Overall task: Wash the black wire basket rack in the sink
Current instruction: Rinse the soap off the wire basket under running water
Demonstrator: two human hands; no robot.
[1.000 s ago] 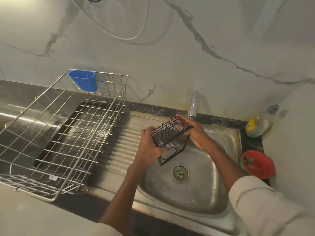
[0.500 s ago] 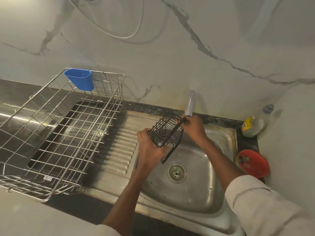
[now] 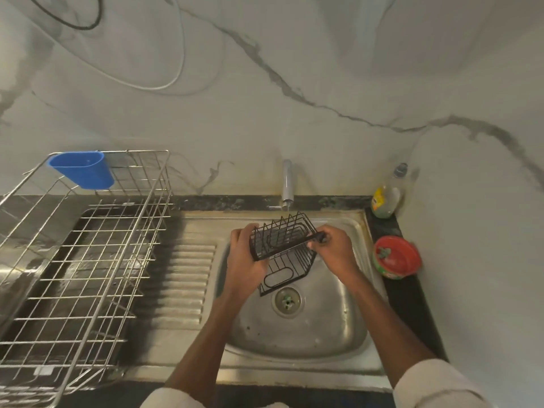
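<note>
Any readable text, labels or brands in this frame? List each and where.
None readable.
Bottle: yellow label, print too blurred to read.
Red tub: green pattern on its side, no letters legible.
Black rack, sink, tap: no markings visible.

One black wire basket rack (image 3: 284, 245) is in view, gripped by two hands: one left hand (image 3: 245, 265) and one right hand (image 3: 334, 254). There is one stainless steel sink (image 3: 323, 334) with one round drain (image 3: 287, 300) and one chrome tap (image 3: 287, 184). One large silver wire dish rack (image 3: 79, 275) carries one blue plastic cup (image 3: 81, 169). On the dark table (image 3: 412, 304) stand one clear plastic bottle (image 3: 388, 195) and one round red tub (image 3: 397, 257).
</note>
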